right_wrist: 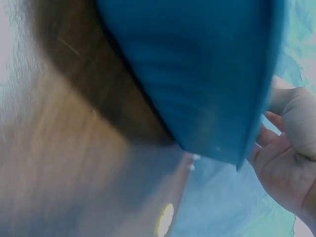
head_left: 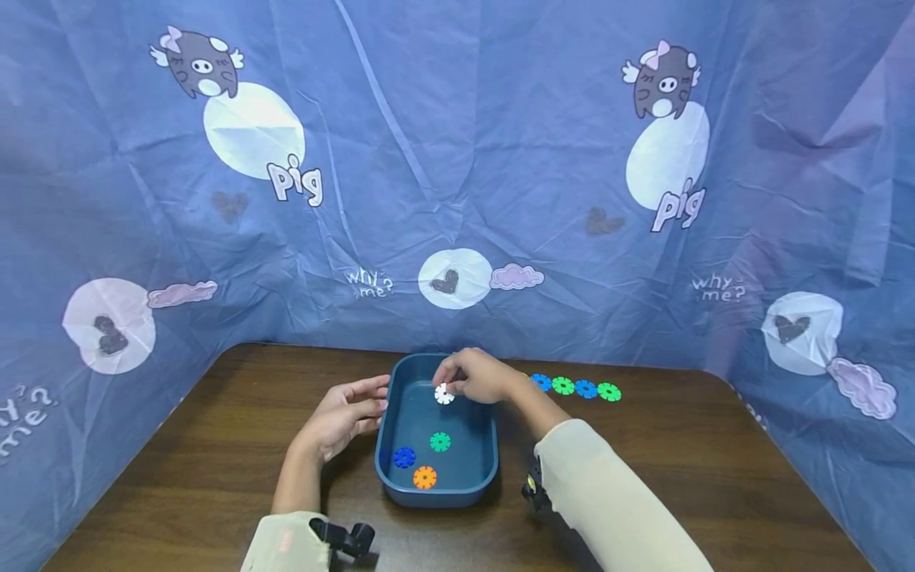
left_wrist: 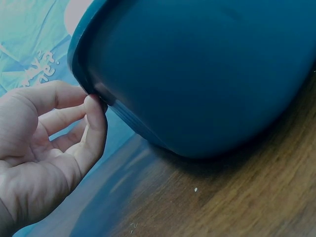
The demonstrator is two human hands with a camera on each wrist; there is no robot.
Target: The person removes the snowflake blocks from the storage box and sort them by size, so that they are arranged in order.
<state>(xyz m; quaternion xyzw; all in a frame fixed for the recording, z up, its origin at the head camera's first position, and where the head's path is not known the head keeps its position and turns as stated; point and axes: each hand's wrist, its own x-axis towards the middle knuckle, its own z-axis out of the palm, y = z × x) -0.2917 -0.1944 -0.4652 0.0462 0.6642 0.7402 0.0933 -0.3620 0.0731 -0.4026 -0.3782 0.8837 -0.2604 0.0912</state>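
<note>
Inside the blue tray (head_left: 439, 498): white disc (head_left: 444, 395), pinched below the fingertips of the right hand (head_left: 479, 376).
Left rim (head_left: 380, 441): touched by the left hand (head_left: 341, 415), fingers relaxed.

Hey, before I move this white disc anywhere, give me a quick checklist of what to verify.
1. White disc gripped: ok, pinched in the right hand's fingertips.
2. White disc moved outside the tray: not ok, the head view shows it within the rim's outline.
3. Tray steadied: left hand is at its left rim, but how firmly, cannot tell.
4. Tray emptied of other discs: not ok, a green disc, a blue disc and an orange disc lie inside.
5. Tray-side end of the disc row visible: cannot tell, the right arm partly blocks it.
</note>
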